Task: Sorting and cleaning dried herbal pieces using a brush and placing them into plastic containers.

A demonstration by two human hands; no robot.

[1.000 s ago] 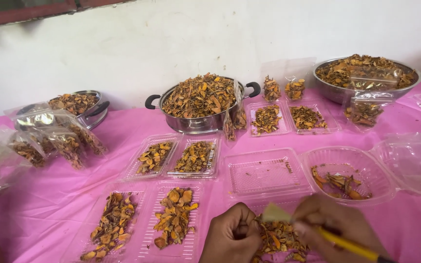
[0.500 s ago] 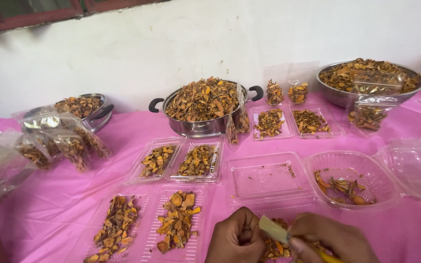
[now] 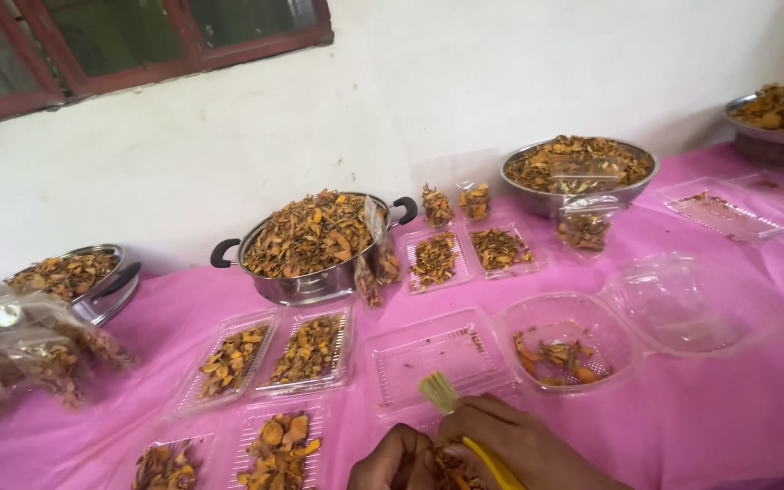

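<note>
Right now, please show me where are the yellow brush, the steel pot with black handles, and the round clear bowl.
yellow brush [image 3: 440, 392], head view, on its bristles.
steel pot [image 3: 306, 288], head view, on its front wall.
round clear bowl [image 3: 563, 308], head view, on its far rim.

Two hands show at six o'clock — the left hand [image 3: 398, 463] and the right hand [image 3: 524, 446] — with one yellow-handled brush [image 3: 451, 408] between them.

Four metal vessels hold dried orange pieces: one handled pot [image 3: 315, 249] at the centre, one lidded pan [image 3: 83, 277] at nine o'clock, one steel bowl [image 3: 578, 177] at one o'clock, one further bowl [image 3: 778, 122] at two o'clock.

Clear plastic trays filled with pieces number six — two [image 3: 269, 354] beside the pot's near side, two [image 3: 224, 454] at seven o'clock, two [image 3: 465, 254] at twelve.

One empty rectangular tray [image 3: 437, 358], one round clear tub [image 3: 560, 345] with few pieces, one open lid [image 3: 691, 304], one flat tray [image 3: 737, 207] at two o'clock.

Filled bags [image 3: 20, 354] at nine o'clock cannot be counted.
</note>
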